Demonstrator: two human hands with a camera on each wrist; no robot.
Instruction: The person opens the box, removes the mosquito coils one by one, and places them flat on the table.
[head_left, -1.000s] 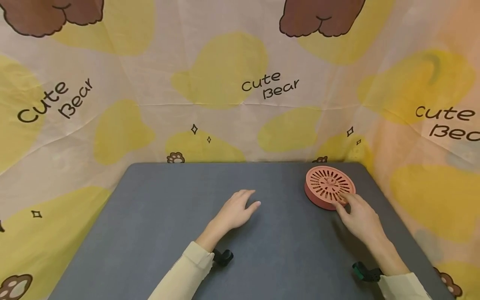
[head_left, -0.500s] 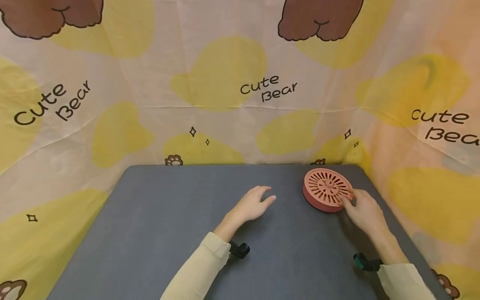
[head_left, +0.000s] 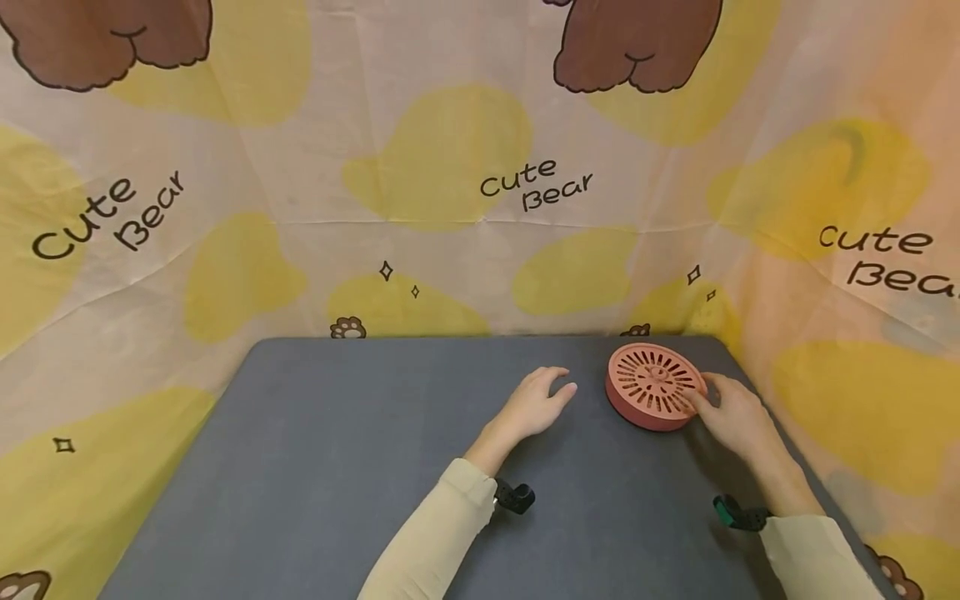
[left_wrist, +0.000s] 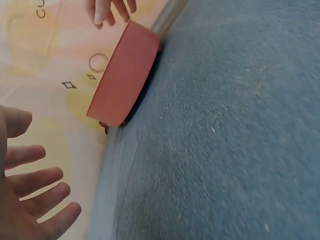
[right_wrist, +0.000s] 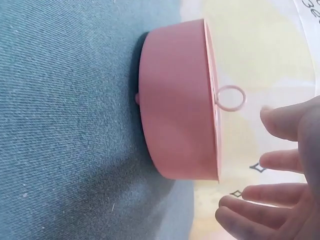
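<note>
A round pink mosquito coil box (head_left: 651,392) with a slotted lid stands at the far right of the table. In the right wrist view its pink side (right_wrist: 175,100) faces me, with a small ring handle (right_wrist: 243,98) upright on the lid. My right hand (head_left: 738,417) is just off the right edge of the box, fingers apart and slightly bent; the right wrist view shows a gap between fingertips and box. To the left of the box, my left hand (head_left: 528,406) hovers above the table with fingers spread, apart from the box (left_wrist: 125,75) in the left wrist view.
The grey-blue table (head_left: 360,467) ends at a back edge close behind the box. A printed cloth (head_left: 427,150) with bear patterns hangs behind and along both sides. A black wrist camera (head_left: 516,497) sits below the left wrist, and another camera (head_left: 738,514) below the right.
My left hand has moved right, towards the box. The right hand has shifted slightly right, from over the lid's near edge to beside the box. The box stays in place on the table.
</note>
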